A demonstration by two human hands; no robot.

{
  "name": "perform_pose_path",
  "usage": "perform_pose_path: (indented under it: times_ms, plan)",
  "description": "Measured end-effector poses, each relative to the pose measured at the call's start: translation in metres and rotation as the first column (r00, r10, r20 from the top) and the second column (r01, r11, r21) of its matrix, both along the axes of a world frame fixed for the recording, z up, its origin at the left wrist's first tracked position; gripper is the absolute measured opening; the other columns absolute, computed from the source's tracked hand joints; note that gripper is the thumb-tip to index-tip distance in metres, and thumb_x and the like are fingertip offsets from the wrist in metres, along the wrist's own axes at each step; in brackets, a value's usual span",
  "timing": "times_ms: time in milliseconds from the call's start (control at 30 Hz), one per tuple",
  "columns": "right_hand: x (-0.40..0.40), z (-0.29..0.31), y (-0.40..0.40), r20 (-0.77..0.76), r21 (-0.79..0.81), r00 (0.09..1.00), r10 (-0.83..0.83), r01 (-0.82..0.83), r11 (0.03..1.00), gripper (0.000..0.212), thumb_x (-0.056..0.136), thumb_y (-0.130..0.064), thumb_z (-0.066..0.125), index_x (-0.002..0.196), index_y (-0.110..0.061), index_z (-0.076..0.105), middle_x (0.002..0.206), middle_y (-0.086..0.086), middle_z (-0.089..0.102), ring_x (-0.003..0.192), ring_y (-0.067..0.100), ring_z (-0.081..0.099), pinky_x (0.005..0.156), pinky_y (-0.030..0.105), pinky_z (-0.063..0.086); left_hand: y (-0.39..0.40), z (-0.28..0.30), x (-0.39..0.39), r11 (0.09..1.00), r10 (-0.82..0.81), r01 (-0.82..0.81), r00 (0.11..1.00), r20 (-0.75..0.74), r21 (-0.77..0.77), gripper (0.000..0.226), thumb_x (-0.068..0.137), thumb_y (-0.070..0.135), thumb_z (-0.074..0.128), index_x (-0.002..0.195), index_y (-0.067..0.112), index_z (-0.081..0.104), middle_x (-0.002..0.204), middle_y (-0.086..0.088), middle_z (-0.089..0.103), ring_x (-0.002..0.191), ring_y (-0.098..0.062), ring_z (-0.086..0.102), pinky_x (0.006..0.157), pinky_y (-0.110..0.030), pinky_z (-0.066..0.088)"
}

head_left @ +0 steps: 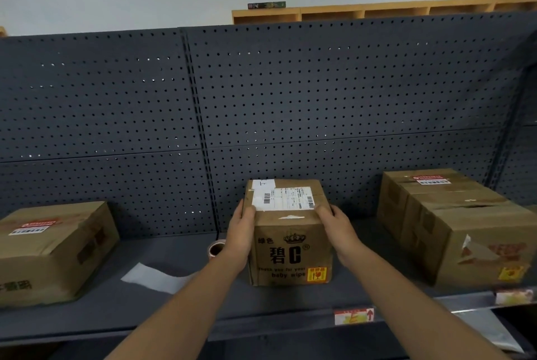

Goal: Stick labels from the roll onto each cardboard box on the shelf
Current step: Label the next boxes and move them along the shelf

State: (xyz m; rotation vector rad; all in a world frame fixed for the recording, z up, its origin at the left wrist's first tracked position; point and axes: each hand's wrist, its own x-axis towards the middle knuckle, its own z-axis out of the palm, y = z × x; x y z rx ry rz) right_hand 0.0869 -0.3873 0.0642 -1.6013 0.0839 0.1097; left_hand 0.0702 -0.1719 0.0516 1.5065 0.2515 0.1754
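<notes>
A small cardboard box printed "baby wipe" stands in the middle of the dark shelf, a white shipping slip on its top. My left hand grips its upper left edge, thumb on top. My right hand grips its upper right edge in the same way. The label roll sits on the shelf just left of the box, partly behind my left wrist, with a white strip of backing paper trailing toward the front left. A flat box at the left and a large box at the right each carry a red-and-white label.
A dark pegboard back panel rises behind the shelf. Red-and-white tags hang on the shelf's front edge. A wooden cubby unit shows above the panel. A grey sheet lies below the shelf at the lower right.
</notes>
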Motion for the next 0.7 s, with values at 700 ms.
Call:
perform_pose_path:
  times_ms: [700]
  plan:
    - [-0.006, 0.017, -0.055, 0.244, -0.093, 0.965, -0.095, 0.121, 0.988, 0.034, 0.100, -0.049, 0.059, 0.122, -0.024, 0.071, 0.104, -0.006, 0.077, 0.096, 0.013, 0.073, 0.085, 0.037, 0.063, -0.061, 0.021, -0.005, 0.985, -0.010, 0.020, 0.998, 0.056, -0.169, 0.021, 0.101, 0.026, 0.057, 0.107, 0.041, 0.070, 0.113, 0.003, 0.077, 0.106, -0.023, 0.072, 0.098, -0.048, 0.058]
